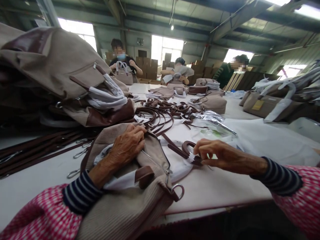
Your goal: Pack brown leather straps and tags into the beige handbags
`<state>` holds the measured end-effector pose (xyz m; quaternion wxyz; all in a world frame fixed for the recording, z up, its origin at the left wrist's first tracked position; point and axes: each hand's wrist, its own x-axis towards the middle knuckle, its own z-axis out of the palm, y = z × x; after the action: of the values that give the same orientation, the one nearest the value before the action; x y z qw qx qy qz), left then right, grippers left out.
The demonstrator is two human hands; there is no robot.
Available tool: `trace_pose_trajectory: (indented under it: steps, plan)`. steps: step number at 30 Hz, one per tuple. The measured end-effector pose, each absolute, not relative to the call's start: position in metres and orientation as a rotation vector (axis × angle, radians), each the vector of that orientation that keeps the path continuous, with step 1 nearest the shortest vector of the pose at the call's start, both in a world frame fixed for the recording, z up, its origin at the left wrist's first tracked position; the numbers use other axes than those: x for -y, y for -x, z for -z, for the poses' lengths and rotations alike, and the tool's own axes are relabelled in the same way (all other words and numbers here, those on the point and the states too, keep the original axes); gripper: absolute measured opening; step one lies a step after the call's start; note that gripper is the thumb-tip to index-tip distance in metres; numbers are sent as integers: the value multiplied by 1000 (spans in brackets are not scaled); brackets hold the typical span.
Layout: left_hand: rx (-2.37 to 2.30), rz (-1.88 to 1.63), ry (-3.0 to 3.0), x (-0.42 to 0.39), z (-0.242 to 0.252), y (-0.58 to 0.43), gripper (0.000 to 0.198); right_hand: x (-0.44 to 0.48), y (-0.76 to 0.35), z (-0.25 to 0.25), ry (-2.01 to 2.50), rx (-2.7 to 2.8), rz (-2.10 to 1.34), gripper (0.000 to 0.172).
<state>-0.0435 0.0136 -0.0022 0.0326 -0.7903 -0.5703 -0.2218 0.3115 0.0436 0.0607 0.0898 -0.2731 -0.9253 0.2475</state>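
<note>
A beige ribbed handbag [125, 206] with brown trim lies tilted at the table's near edge, its zipped top partly open. My left hand [128, 143] is closed on the far rim of that opening, fingertips curled over the edge. White wrapping covers the bag's handle [120, 180], and a metal ring [178, 192] sticks out at its right end. To the right of the bag, my right hand [215, 151] pinches the end of a rolled brown strap [187, 148] that has a white wrap around it. The fingertips partly hide the strap.
Large beige bags [67, 63] are piled on the left. Brown straps with metal clips [50, 146] lie below them; coiled straps [160, 113] spread mid-table. Clear plastic [215, 121] and more handbags [265, 103] are at right. Three people [122, 63] stand across the table.
</note>
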Motion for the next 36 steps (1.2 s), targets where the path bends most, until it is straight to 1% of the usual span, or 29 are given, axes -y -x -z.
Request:
trace_pose_trajectory:
  steps: [2,4,6,11,20,25,36]
  plan:
    - [1753,683,2433,-14,3,44,23,-61,-304,-74,894,2659,-820,30]
    - [1743,685,2433,-14,4,44,23,-82,-289,-79,968,2610,-809,33]
    - [1736,692,2423,-14,4,44,20,-105,-270,-75,1020,2621,-819,36]
    - [1812,662,2391,-12,2,40,14,-143,-231,-52,1092,2648,-1048,41]
    - [1874,597,2365,-12,0,36,10,-149,-219,-42,1172,2586,-1177,43]
    - [1847,615,2365,-12,-2,35,15,-151,-208,-35,1172,2556,-1149,38]
    - [1874,652,2414,-12,-3,37,10,-154,-217,-31,1115,2540,-1268,35]
